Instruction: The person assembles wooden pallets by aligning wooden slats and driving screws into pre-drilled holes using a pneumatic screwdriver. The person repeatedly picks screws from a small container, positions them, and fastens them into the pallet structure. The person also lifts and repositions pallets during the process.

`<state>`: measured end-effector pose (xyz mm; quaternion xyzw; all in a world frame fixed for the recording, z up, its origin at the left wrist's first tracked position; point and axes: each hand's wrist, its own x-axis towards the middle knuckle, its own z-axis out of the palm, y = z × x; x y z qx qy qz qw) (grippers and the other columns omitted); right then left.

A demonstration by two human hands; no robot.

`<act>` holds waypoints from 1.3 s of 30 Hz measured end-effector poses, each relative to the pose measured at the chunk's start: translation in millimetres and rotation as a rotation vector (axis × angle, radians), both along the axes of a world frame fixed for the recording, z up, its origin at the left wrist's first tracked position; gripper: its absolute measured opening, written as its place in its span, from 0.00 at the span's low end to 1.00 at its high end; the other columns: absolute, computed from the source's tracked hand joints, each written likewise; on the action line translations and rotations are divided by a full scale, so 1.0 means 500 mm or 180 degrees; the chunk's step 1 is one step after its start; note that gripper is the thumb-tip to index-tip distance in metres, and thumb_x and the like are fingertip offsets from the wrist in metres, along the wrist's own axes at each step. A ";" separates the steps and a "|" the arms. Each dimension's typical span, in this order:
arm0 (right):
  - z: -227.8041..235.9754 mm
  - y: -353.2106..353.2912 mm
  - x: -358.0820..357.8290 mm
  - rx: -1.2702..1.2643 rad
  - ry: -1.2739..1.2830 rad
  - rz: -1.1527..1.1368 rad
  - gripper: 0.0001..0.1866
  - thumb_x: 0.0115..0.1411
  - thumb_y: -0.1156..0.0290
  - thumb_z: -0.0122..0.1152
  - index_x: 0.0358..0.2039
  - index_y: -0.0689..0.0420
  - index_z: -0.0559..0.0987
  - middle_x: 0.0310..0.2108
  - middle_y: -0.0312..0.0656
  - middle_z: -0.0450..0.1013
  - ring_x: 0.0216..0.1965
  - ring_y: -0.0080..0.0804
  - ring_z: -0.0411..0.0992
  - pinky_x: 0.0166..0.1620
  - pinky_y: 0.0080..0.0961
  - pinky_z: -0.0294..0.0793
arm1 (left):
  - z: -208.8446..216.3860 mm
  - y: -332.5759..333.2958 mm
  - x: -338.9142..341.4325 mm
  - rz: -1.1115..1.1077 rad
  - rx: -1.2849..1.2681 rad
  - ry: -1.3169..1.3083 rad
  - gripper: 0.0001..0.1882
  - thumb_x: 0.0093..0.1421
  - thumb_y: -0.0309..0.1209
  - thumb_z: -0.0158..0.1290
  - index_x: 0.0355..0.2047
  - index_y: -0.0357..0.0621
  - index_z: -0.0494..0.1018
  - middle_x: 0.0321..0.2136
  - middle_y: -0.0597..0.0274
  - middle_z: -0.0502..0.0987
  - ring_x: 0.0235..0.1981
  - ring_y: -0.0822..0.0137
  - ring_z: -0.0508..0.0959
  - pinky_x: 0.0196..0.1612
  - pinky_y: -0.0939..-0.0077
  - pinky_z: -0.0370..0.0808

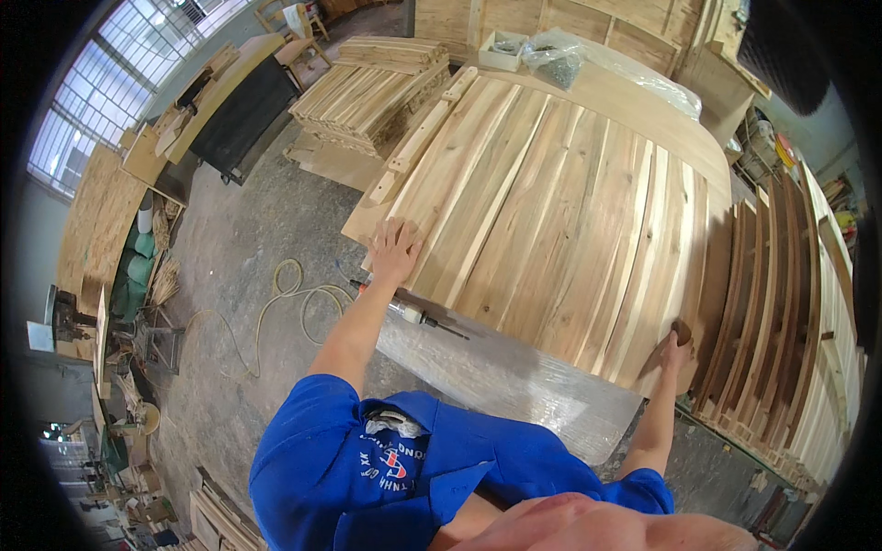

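Observation:
A wide layer of pale wooden slats (560, 220) lies side by side on a worktable, forming one flat panel. My left hand (395, 250) rests palm down with spread fingers on the slats at the panel's near left corner. My right hand (675, 351) grips the near right corner of the outermost slat, fingers curled over its edge. A long wooden batten (421, 138) lies along the panel's left edge.
A tool with a hose fitting (418, 317) lies on the plastic-wrapped table edge (514, 376), its yellow hose (285, 303) looping over the concrete floor. Stacked planks (372, 92) stand far left, slatted panels (781, 312) lean at right, a bag (556, 55) and box (503, 48) sit behind.

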<state>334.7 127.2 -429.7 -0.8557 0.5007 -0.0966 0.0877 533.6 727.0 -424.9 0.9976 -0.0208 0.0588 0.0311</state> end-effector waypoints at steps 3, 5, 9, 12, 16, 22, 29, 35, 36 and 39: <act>-0.013 0.026 0.014 0.0166 -0.0753 -0.0135 0.35 0.52 0.52 0.55 0.53 0.64 0.64 0.48 0.51 0.69 0.50 0.44 0.67 0.53 0.34 0.64 | -0.009 0.014 -0.006 0.0585 -0.0216 -0.0150 0.29 0.59 0.48 0.41 0.59 0.54 0.54 0.62 0.57 0.49 0.64 0.51 0.43 0.60 0.41 0.43; -0.002 0.021 0.022 0.0989 -0.2048 -0.0042 0.31 0.53 0.54 0.55 0.52 0.63 0.67 0.45 0.48 0.71 0.47 0.40 0.69 0.52 0.30 0.64 | -0.026 0.021 0.001 0.0820 -0.0390 -0.0295 0.30 0.58 0.46 0.44 0.59 0.52 0.54 0.61 0.54 0.50 0.63 0.52 0.46 0.60 0.44 0.45; -0.015 0.063 0.054 0.0786 -0.2000 0.0045 0.25 0.55 0.58 0.55 0.45 0.64 0.70 0.39 0.45 0.73 0.42 0.35 0.70 0.47 0.29 0.67 | -0.039 0.049 0.049 0.0728 -0.0705 -0.0814 0.31 0.55 0.42 0.48 0.58 0.48 0.55 0.59 0.52 0.53 0.62 0.52 0.51 0.60 0.51 0.51; -0.026 0.068 0.080 0.0710 -0.1845 0.0005 0.26 0.55 0.55 0.54 0.47 0.63 0.70 0.42 0.47 0.72 0.43 0.39 0.70 0.48 0.30 0.66 | -0.039 0.059 0.090 0.0834 -0.0812 -0.0969 0.32 0.54 0.40 0.50 0.58 0.46 0.55 0.58 0.50 0.56 0.60 0.52 0.54 0.58 0.55 0.54; -0.026 0.070 0.101 0.0601 -0.1646 -0.0208 0.29 0.54 0.50 0.53 0.50 0.59 0.70 0.45 0.50 0.70 0.47 0.43 0.67 0.50 0.35 0.63 | -0.040 0.050 0.128 0.0897 -0.0961 -0.0806 0.33 0.55 0.41 0.49 0.59 0.47 0.52 0.56 0.48 0.58 0.59 0.50 0.56 0.58 0.56 0.55; -0.025 0.097 0.123 0.0167 -0.0629 -0.0515 0.34 0.52 0.41 0.48 0.54 0.50 0.67 0.52 0.48 0.64 0.55 0.47 0.57 0.56 0.45 0.51 | -0.041 0.063 0.136 0.1000 -0.1040 -0.0694 0.34 0.53 0.43 0.51 0.58 0.47 0.54 0.51 0.48 0.66 0.53 0.50 0.64 0.56 0.55 0.57; 0.004 0.185 0.168 -0.0623 -0.0071 0.0364 0.32 0.51 0.51 0.54 0.55 0.50 0.65 0.54 0.51 0.60 0.57 0.50 0.54 0.57 0.50 0.50 | -0.029 0.120 0.107 0.0865 -0.1531 -0.0699 0.36 0.51 0.40 0.53 0.58 0.45 0.54 0.54 0.46 0.61 0.56 0.49 0.59 0.57 0.55 0.54; -0.029 0.546 0.352 0.0284 -0.1452 0.2182 0.25 0.51 0.64 0.58 0.50 0.58 0.70 0.55 0.52 0.60 0.55 0.50 0.59 0.57 0.40 0.57 | -0.038 0.384 -0.074 0.1117 -0.1486 -0.0880 0.35 0.51 0.36 0.53 0.57 0.40 0.54 0.55 0.44 0.59 0.57 0.47 0.57 0.59 0.57 0.54; -0.023 0.637 0.395 0.0409 -0.1364 0.2473 0.26 0.52 0.63 0.58 0.50 0.57 0.69 0.55 0.52 0.61 0.55 0.49 0.59 0.57 0.39 0.57 | -0.054 0.461 -0.127 0.1242 -0.1127 -0.0724 0.34 0.51 0.36 0.53 0.57 0.39 0.55 0.55 0.44 0.59 0.57 0.47 0.58 0.58 0.58 0.55; 0.000 0.902 0.484 0.0809 -0.1288 0.3124 0.25 0.53 0.60 0.57 0.51 0.55 0.68 0.56 0.47 0.60 0.58 0.46 0.56 0.59 0.40 0.53 | -0.098 0.678 -0.309 0.1554 -0.1210 0.0854 0.30 0.53 0.35 0.51 0.55 0.38 0.58 0.52 0.43 0.62 0.52 0.46 0.63 0.53 0.61 0.62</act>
